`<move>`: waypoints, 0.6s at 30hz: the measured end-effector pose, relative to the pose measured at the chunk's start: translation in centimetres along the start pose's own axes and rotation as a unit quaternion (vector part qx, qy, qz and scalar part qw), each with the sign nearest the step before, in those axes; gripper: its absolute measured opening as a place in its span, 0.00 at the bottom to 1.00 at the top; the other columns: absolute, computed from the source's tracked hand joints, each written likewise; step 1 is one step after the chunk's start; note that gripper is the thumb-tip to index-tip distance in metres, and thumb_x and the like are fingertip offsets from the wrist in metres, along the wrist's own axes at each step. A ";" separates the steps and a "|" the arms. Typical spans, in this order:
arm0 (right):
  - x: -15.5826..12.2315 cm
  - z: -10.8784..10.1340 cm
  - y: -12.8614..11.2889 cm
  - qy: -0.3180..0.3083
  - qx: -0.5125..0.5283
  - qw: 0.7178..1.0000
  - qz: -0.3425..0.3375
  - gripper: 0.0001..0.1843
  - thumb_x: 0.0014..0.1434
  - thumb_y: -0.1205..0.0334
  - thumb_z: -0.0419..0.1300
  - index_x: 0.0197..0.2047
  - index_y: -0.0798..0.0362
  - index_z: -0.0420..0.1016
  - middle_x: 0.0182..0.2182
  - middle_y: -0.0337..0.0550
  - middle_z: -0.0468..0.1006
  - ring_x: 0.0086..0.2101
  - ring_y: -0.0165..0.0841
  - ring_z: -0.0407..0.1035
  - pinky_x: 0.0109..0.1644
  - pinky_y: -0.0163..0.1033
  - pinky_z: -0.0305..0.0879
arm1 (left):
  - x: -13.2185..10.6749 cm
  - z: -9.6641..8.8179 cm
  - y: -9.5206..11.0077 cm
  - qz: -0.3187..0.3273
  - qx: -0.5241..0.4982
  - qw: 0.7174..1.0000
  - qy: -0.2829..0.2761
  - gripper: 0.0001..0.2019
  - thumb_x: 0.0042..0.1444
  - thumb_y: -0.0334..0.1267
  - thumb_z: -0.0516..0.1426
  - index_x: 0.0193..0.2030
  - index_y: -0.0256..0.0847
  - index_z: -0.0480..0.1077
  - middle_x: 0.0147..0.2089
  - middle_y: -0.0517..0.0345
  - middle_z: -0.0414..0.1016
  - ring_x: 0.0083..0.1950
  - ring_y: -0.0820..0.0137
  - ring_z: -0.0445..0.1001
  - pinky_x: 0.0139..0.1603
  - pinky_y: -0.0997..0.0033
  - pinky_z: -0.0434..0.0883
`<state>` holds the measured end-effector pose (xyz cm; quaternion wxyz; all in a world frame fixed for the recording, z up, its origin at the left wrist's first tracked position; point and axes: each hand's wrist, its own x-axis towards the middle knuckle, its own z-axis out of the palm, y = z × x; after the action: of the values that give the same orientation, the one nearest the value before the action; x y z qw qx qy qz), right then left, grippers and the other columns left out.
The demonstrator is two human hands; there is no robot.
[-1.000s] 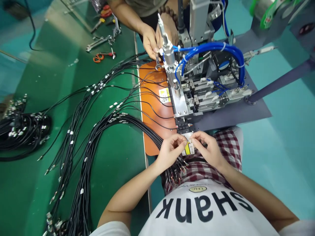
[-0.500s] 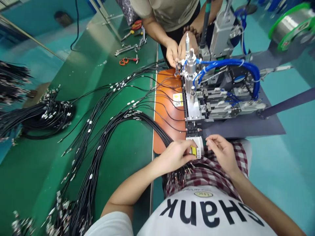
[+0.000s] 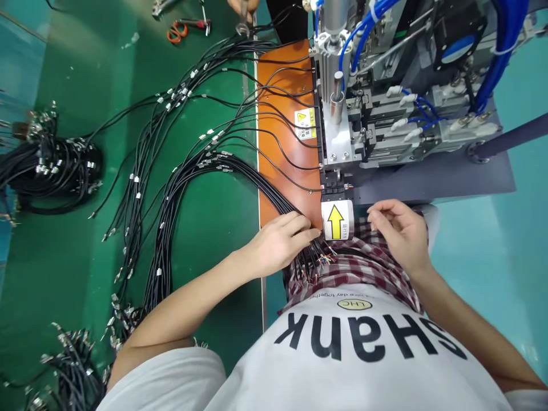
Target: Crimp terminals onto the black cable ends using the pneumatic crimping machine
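Observation:
A thick bundle of black cables arcs over the green table and across the orange plate, its stripped ends with coloured wires hanging over my lap. My left hand lies over this bundle by the plate's near edge, fingers curled down and closed on cable; how many strands it grips is hidden. Just right of it is a white block with a yellow arrow, at the near end of the machine's cable track. My right hand hovers beyond that block, thumb and forefinger pinched together, nothing visible in them.
The metal machine with blue air hoses rises ahead. Single cables run across the orange plate into its side. More cable bundles lie on the left. Orange-handled scissors and a co-worker's hand are at the top.
My left hand has moved off the arrow block back to the cable bundle, uncovering the arrow. My right hand keeps its pinched shape. The view has tilted down and closer.

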<state>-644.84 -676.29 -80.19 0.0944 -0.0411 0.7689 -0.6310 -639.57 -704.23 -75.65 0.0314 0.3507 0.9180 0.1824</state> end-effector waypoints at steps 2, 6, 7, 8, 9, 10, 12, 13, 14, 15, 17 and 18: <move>-0.1 0.0 0.1 -0.019 -0.012 1.000 0.003 0.09 0.65 0.54 0.62 0.40 0.50 0.77 0.33 0.42 0.77 0.30 0.32 0.69 0.35 0.39 0.65 | -0.1 0.1 -0.4 -0.014 0.020 1.000 -0.013 0.14 0.69 0.33 0.50 0.57 0.38 0.71 0.44 0.47 0.74 0.43 0.64 0.71 0.43 0.64 0.71; -0.1 0.2 0.1 -0.042 -0.015 0.999 -0.001 0.09 0.65 0.54 0.61 0.40 0.50 0.77 0.32 0.41 0.77 0.30 0.32 0.69 0.34 0.39 0.65 | 0.1 0.0 -0.5 -0.026 0.002 0.998 0.064 0.10 0.68 0.34 0.52 0.51 0.40 0.73 0.39 0.52 0.75 0.39 0.67 0.72 0.39 0.67 0.69; -0.1 0.2 0.0 -0.044 -0.014 0.999 -0.004 0.09 0.66 0.54 0.61 0.40 0.50 0.76 0.32 0.41 0.77 0.30 0.32 0.69 0.34 0.39 0.64 | 0.3 0.1 -0.4 -0.040 -0.019 0.994 0.104 0.09 0.68 0.34 0.53 0.51 0.40 0.72 0.39 0.53 0.76 0.39 0.68 0.73 0.40 0.67 0.69; -0.1 0.3 0.0 -0.044 -0.014 0.999 -0.006 0.08 0.66 0.55 0.61 0.40 0.50 0.76 0.31 0.40 0.76 0.30 0.32 0.68 0.34 0.39 0.64 | 0.7 0.2 -0.3 -0.056 -0.040 0.987 0.144 0.09 0.67 0.33 0.55 0.51 0.41 0.72 0.39 0.54 0.76 0.39 0.69 0.73 0.40 0.67 0.69; 0.0 0.4 -0.1 -0.043 -0.013 0.999 -0.007 0.08 0.66 0.55 0.61 0.40 0.51 0.76 0.31 0.40 0.76 0.29 0.32 0.68 0.34 0.39 0.64 | 1.1 0.5 -0.2 -0.070 -0.055 0.980 0.175 0.09 0.67 0.33 0.55 0.52 0.41 0.71 0.40 0.54 0.77 0.39 0.69 0.74 0.41 0.68 0.70; 0.0 0.5 -0.1 -0.042 -0.013 0.999 -0.007 0.08 0.66 0.55 0.61 0.40 0.51 0.76 0.31 0.40 0.76 0.29 0.31 0.68 0.34 0.38 0.64 | 1.6 0.9 -0.1 -0.080 -0.062 0.976 0.193 0.09 0.66 0.33 0.56 0.52 0.41 0.70 0.41 0.54 0.77 0.40 0.69 0.74 0.43 0.67 0.70; 0.1 0.5 -0.1 -0.038 -0.013 0.999 -0.004 0.08 0.66 0.55 0.61 0.40 0.51 0.76 0.31 0.40 0.76 0.29 0.31 0.68 0.34 0.38 0.64 | 2.7 2.1 0.0 -0.086 -0.050 0.978 0.185 0.08 0.67 0.33 0.55 0.51 0.39 0.70 0.42 0.52 0.78 0.41 0.67 0.74 0.44 0.65 0.71; 0.1 0.5 0.0 -0.035 -0.013 0.999 -0.003 0.09 0.65 0.54 0.61 0.40 0.51 0.76 0.31 0.40 0.76 0.29 0.31 0.68 0.34 0.38 0.64 | 3.1 2.8 -0.1 -0.086 -0.041 0.981 0.169 0.08 0.68 0.33 0.53 0.50 0.39 0.70 0.42 0.51 0.77 0.42 0.66 0.74 0.45 0.64 0.71; 0.1 0.4 0.1 -0.032 -0.013 0.999 -0.003 0.09 0.65 0.54 0.61 0.40 0.51 0.76 0.31 0.40 0.76 0.29 0.32 0.68 0.34 0.39 0.65 | 3.4 3.4 -0.1 -0.087 -0.038 0.984 0.153 0.08 0.68 0.34 0.52 0.49 0.38 0.70 0.42 0.50 0.77 0.43 0.65 0.74 0.45 0.63 0.71; 0.1 0.3 0.3 -0.029 -0.014 0.999 -0.003 0.10 0.65 0.53 0.61 0.40 0.51 0.76 0.31 0.41 0.76 0.29 0.32 0.69 0.35 0.39 0.65 | 3.5 3.9 -0.2 -0.090 -0.047 0.984 0.146 0.07 0.68 0.34 0.52 0.49 0.38 0.69 0.42 0.49 0.76 0.43 0.65 0.74 0.45 0.63 0.71; -0.1 0.0 0.5 -0.022 -0.012 1.000 -0.003 0.10 0.65 0.53 0.61 0.40 0.51 0.76 0.32 0.41 0.77 0.30 0.32 0.69 0.35 0.39 0.66 | 3.1 4.5 -0.4 -0.100 -0.097 0.978 0.158 0.06 0.68 0.34 0.53 0.49 0.39 0.66 0.43 0.50 0.75 0.43 0.66 0.75 0.45 0.64 0.72; -0.2 -0.2 0.5 -0.021 -0.010 1.000 -0.003 0.10 0.65 0.53 0.61 0.40 0.51 0.76 0.32 0.41 0.77 0.30 0.32 0.69 0.35 0.39 0.67 | 2.8 4.4 -0.4 -0.101 -0.126 0.973 0.163 0.06 0.67 0.34 0.54 0.50 0.39 0.65 0.44 0.50 0.75 0.44 0.66 0.75 0.46 0.64 0.73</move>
<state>-644.63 -675.99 -80.62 0.1080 -0.0570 0.7728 -0.6228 -641.13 -701.30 -79.72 -0.0565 0.2154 0.9110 0.3471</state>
